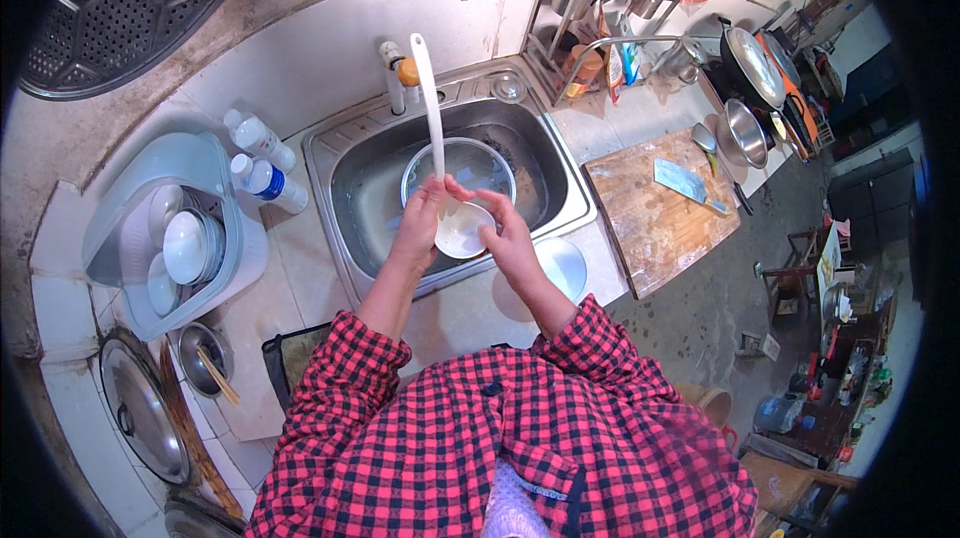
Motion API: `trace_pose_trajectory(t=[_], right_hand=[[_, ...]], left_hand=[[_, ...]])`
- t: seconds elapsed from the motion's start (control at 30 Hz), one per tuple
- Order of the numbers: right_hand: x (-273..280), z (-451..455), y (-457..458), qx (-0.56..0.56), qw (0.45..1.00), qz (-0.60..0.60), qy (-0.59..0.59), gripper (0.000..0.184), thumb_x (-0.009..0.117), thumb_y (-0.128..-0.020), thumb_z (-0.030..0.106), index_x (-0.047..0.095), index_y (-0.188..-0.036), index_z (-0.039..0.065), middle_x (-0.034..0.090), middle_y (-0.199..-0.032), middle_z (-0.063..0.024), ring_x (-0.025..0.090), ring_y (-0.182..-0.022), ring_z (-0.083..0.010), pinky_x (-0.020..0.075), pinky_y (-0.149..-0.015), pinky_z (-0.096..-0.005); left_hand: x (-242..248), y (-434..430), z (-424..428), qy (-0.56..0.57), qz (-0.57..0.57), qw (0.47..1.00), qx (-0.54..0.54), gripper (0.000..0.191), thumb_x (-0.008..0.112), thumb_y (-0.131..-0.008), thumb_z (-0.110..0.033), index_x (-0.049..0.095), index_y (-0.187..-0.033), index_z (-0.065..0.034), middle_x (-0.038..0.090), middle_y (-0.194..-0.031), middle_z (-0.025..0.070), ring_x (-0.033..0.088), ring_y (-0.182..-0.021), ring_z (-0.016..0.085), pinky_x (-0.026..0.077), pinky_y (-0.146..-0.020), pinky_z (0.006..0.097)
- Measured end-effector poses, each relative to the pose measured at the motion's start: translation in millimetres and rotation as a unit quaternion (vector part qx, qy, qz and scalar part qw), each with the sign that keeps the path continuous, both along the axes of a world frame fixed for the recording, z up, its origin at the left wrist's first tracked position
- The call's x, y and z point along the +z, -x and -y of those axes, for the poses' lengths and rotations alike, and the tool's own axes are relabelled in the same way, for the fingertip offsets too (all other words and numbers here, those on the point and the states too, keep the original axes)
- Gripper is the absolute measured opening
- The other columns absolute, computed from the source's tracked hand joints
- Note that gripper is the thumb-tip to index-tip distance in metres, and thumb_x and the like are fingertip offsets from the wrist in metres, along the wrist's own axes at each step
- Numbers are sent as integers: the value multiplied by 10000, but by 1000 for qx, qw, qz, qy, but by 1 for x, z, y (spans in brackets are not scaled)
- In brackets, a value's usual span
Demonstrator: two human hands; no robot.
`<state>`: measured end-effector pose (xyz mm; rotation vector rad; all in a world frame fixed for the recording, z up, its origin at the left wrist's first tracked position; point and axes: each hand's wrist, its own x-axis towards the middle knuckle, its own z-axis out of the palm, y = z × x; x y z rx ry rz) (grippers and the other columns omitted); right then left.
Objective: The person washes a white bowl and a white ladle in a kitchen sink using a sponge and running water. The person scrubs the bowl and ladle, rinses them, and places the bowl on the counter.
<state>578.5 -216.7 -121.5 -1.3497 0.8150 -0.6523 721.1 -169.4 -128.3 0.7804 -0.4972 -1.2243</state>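
Note:
A white ladle [428,99] is held over the front part of a steel sink [360,215], its bowl low and its long handle pointing up and away. My left hand [421,219] grips it where handle and bowl meet. Around the right side of the ladle's bowl curl the fingers of my right hand [504,224], the thumb at the rim. Behind my hands, a round basin [459,155] sits in the sink. A pale bowl [561,268] stands on the counter beside my right forearm.
Left of the sink stand two plastic bottles [279,185] and a plastic tub [251,253] of white bowls. To the right, a cleaver [681,179] lies on a wooden cutting board [630,230]. A metal rack [570,5] stands behind, and a steel bowl [742,134] beyond the board.

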Motion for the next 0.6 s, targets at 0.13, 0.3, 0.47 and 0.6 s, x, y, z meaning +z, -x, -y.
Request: trace_pose_trajectory(t=[0.13,0.3,0.47,0.6], right_hand=[[23,-13,5,-12,851,-207,483,381,600,-799,187,554,-1174,136,452,-1290,-73,334,-1277,-277,204,-1055,-496],[37,-24,-1,72,787,-247,561,365,526,-856,381,579,-1129,145,510,-1193,-49,400,-1227,-229,70,-1076,-564],[34,-25,-2,187,814,-296,464,347,526,-860,360,568,-1108,120,541,-1083,-56,482,-1125,-214,131,-1078,-550],[27,-27,-2,136,813,-263,502,356,546,-845,357,559,-1107,117,537,-1071,-70,482,-1113,-234,163,-1075,-539]], left_hand=[[2,-5,-1,8,-2,1000,22,333,516,-901,-419,536,-977,-95,596,-878,35,592,-861,163,487,-797,322],[3,-5,0,36,-8,998,49,295,501,-926,-366,558,-954,-78,594,-852,29,590,-830,144,478,-784,291],[-1,-4,-2,31,6,999,16,313,513,-917,-380,560,-958,-73,592,-848,24,593,-824,140,482,-769,287],[-4,-3,-1,40,18,999,12,329,528,-902,-398,562,-954,-74,594,-845,22,595,-826,130,486,-755,281]])
